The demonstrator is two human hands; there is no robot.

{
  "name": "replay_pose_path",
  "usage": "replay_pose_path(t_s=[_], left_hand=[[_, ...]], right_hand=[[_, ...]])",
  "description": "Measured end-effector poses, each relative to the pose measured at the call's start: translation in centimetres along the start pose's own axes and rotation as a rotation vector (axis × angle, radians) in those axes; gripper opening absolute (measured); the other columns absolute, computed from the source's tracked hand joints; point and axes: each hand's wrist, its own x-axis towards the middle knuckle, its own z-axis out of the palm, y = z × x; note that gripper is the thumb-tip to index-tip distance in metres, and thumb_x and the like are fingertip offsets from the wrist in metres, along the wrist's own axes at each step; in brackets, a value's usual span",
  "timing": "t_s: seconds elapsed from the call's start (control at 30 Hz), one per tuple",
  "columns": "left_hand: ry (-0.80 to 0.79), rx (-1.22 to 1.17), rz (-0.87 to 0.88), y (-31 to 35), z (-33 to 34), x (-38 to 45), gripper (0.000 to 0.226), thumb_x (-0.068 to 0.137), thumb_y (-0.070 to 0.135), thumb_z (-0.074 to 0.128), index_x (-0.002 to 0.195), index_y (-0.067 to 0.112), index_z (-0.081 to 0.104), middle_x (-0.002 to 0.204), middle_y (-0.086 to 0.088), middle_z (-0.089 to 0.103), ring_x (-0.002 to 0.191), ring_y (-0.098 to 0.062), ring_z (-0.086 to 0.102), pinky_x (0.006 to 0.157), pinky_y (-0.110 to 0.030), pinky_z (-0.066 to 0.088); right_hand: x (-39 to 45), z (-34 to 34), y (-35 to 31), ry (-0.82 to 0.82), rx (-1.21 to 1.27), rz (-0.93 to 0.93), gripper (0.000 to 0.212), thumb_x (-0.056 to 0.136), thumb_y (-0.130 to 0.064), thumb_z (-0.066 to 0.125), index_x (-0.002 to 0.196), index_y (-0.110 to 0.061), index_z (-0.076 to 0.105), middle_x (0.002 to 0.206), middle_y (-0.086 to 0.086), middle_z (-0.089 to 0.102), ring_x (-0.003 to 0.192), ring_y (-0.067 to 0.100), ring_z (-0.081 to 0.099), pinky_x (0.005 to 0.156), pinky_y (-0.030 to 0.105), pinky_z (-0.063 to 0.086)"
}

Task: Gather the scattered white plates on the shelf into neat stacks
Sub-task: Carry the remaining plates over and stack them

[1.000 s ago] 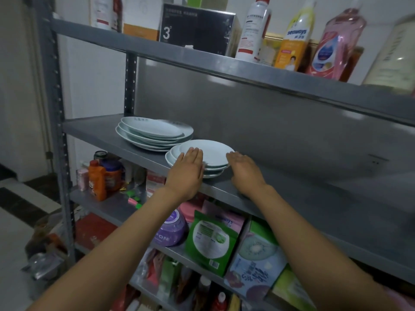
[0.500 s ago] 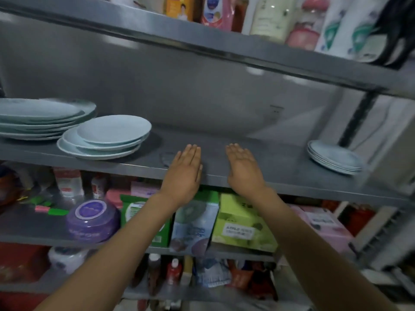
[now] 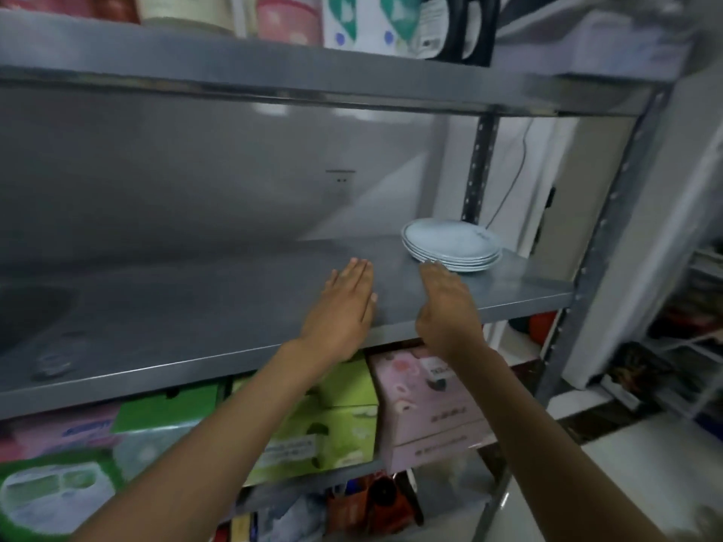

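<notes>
both hands have slid rightward along the shelf (image 3: 219,307) since a moment ago, and the plates (image 3: 452,246) now sit much closer to them. nearest me, the left hand (image 3: 344,307) lies flat and empty, fingers straight. the right hand (image 3: 446,303) is flat and empty too, its fingertips just short of the stack's front rim. farther back and to the right, the plates rest by the shelf's far end, so the right hand looks better placed.

Head view, close before shelf (image 3: 234,307)
</notes>
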Motion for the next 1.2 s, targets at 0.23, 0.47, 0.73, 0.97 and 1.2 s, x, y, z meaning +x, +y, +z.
replay_pose_path(t_s=[0.23, 0.47, 0.73, 0.97, 1.2], left_hand=[[-0.063, -0.094, 0.008, 4.2, 7.5, 9.0, 0.053, 0.103, 0.031, 0.030, 0.149, 0.006, 0.023, 0.157, -0.010, 0.024, 0.145, -0.021, 0.017, 0.119, -0.033, 0.009], [0.019, -0.061, 0.069, 5.5, 13.1, 15.4, 0.042, 0.102, 0.021, 0.037, 0.141, 0.007, 0.042, 0.148, -0.014, 0.040, 0.140, -0.032, 0.030, 0.115, -0.041, 0.022], [0.006, 0.035, 0.105, 6.2, 15.5, 18.7, 0.036, 0.098, 0.017, 0.038, 0.131, 0.015, 0.052, 0.134, -0.008, 0.053, 0.132, -0.025, 0.040, 0.120, -0.045, 0.007], [0.151, -0.066, 0.027, 6.0, 15.0, 18.5, 0.017, 0.092, 0.016, 0.050, 0.095, 0.017, 0.067, 0.094, -0.002, 0.067, 0.098, -0.024, 0.056, 0.112, -0.046, 0.024], [0.253, -0.307, 0.021, 5.8, 12.5, 16.2, 0.019, 0.085, -0.003, 0.051, 0.088, 0.003, 0.070, 0.092, -0.014, 0.066, 0.100, -0.031, 0.055, 0.089, -0.043, 0.048]], right_hand=[[2.6, 0.5, 10.1, 0.083, 0.061, 0.113, 0.067, 0.077, 0.009, 0.049, 0.142, 0.000, 0.036, 0.149, 0.018, 0.037, 0.140, 0.029, 0.029, 0.117, 0.041, 0.020], [4.7, 4.5, 15.4, 0.097, -0.032, 0.134, 0.060, 0.086, -0.020, 0.029, 0.142, 0.002, 0.035, 0.148, 0.020, 0.036, 0.140, 0.032, 0.029, 0.116, 0.044, 0.022], [5.1, 5.3, 16.1, 0.028, -0.084, 0.170, 0.072, 0.086, -0.027, 0.026, 0.151, -0.003, 0.005, 0.159, 0.014, 0.001, 0.147, 0.022, -0.004, 0.120, 0.041, 0.002], [5.0, 5.5, 16.4, 0.019, -0.102, 0.193, 0.074, 0.086, -0.027, 0.027, 0.151, -0.005, -0.001, 0.160, 0.012, -0.002, 0.147, 0.021, -0.006, 0.120, 0.040, 0.003], [4.6, 4.6, 15.4, 0.055, -0.077, 0.220, 0.079, 0.084, -0.021, 0.037, 0.150, -0.005, -0.003, 0.159, 0.015, 0.000, 0.147, 0.023, -0.002, 0.120, 0.040, 0.003]])
